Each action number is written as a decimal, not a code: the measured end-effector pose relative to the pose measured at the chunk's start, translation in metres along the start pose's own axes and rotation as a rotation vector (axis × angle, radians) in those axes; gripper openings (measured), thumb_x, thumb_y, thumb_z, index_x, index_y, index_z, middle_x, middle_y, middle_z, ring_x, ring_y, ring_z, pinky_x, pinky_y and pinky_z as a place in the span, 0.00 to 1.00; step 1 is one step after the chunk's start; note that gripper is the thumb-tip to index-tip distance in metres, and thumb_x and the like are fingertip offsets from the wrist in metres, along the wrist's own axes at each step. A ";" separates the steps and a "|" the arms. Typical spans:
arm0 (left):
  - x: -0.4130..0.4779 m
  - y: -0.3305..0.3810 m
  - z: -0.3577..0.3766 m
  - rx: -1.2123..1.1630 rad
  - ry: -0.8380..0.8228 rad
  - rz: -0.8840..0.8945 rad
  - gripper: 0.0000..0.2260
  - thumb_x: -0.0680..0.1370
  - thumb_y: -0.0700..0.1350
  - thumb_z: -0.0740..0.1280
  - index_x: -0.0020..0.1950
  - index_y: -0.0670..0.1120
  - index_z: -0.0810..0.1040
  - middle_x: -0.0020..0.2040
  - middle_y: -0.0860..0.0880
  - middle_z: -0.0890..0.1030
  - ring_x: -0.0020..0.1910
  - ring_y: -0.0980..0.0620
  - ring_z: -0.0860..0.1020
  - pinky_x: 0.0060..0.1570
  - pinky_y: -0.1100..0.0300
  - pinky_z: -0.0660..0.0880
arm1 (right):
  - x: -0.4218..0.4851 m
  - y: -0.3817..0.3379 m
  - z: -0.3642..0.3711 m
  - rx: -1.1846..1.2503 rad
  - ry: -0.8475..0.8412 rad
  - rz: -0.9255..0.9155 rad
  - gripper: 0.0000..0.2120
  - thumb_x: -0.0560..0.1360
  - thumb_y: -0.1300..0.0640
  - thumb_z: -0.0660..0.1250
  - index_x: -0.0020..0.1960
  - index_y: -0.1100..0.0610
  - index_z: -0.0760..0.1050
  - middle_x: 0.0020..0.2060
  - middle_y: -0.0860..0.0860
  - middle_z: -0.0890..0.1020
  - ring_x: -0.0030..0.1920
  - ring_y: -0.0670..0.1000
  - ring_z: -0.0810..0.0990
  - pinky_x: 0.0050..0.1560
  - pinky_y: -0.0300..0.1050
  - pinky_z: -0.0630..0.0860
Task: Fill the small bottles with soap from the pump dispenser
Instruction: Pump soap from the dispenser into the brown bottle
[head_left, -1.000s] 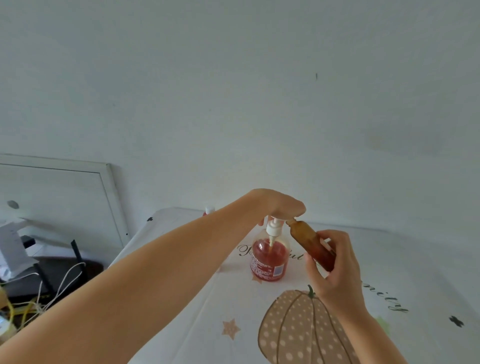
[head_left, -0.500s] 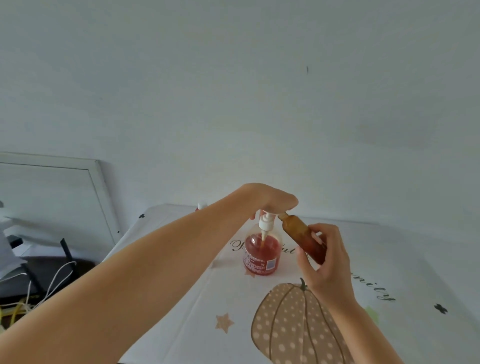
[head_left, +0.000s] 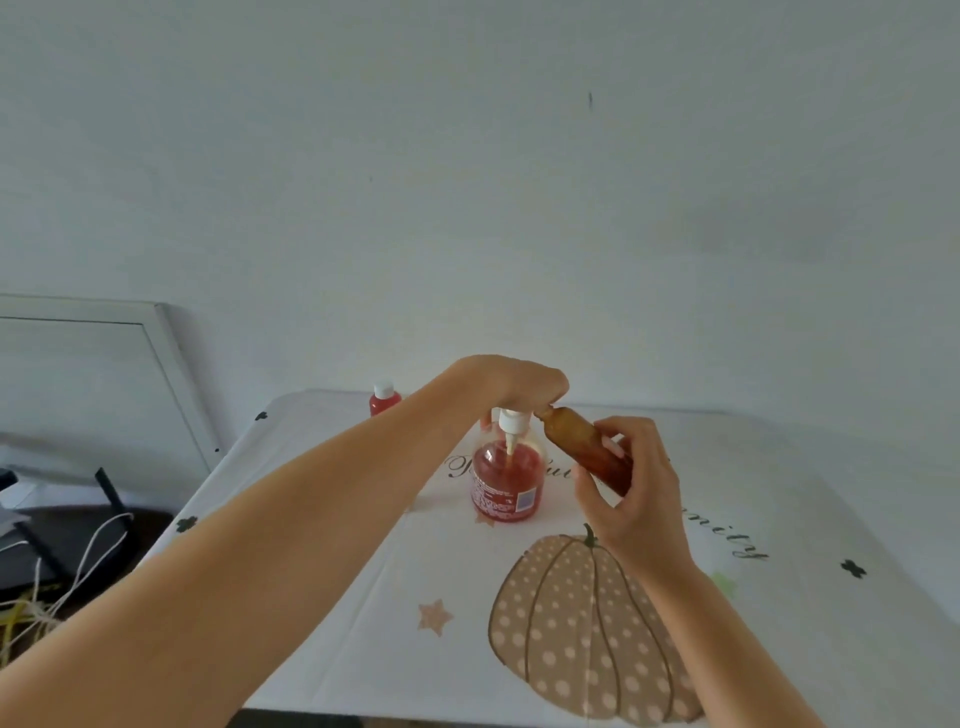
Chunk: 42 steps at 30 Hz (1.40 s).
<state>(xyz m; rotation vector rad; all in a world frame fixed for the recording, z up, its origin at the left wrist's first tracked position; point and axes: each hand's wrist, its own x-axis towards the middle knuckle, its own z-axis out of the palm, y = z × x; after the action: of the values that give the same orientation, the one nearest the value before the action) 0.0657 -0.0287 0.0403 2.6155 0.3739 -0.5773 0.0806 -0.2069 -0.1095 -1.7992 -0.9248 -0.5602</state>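
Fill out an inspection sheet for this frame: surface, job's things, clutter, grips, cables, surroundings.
Surface: white tablecloth with pumpkin print.
Job's things: clear round pump dispenser of red soap, upright; small amber bottle, tilted, mouth toward the pump head; small red white-capped bottle at the far edge.
Clutter: nothing seen.
Grips: left hand curled over the pump head; right hand holds the amber bottle.
Cables: white and yellow cords left of the table.
Surroundings: white wall; white framed panel.

Tilted amber bottle (head_left: 579, 444) beside red dispenser (head_left: 506, 483)
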 end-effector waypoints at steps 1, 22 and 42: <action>0.002 0.000 -0.001 0.004 -0.002 -0.008 0.11 0.85 0.45 0.56 0.59 0.41 0.74 0.61 0.34 0.84 0.44 0.42 0.80 0.38 0.54 0.73 | 0.000 0.000 0.000 0.005 0.007 -0.001 0.21 0.74 0.66 0.76 0.60 0.52 0.72 0.51 0.49 0.76 0.49 0.48 0.79 0.50 0.32 0.72; -0.003 0.002 -0.003 -0.034 0.007 -0.012 0.11 0.83 0.46 0.56 0.54 0.41 0.74 0.46 0.41 0.81 0.38 0.45 0.78 0.38 0.56 0.72 | 0.000 -0.002 -0.002 0.012 -0.015 0.022 0.22 0.73 0.68 0.77 0.60 0.52 0.73 0.52 0.48 0.78 0.50 0.47 0.80 0.51 0.29 0.72; 0.008 0.000 0.001 0.055 0.017 0.054 0.06 0.80 0.39 0.57 0.47 0.41 0.72 0.51 0.34 0.83 0.42 0.39 0.76 0.35 0.56 0.74 | 0.000 -0.002 -0.002 0.013 -0.009 0.006 0.25 0.73 0.68 0.77 0.62 0.50 0.71 0.53 0.45 0.77 0.50 0.47 0.80 0.51 0.30 0.74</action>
<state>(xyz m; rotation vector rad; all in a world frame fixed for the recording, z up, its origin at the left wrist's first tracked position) 0.0728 -0.0281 0.0361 2.6757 0.2953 -0.5554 0.0790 -0.2083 -0.1077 -1.7942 -0.9269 -0.5416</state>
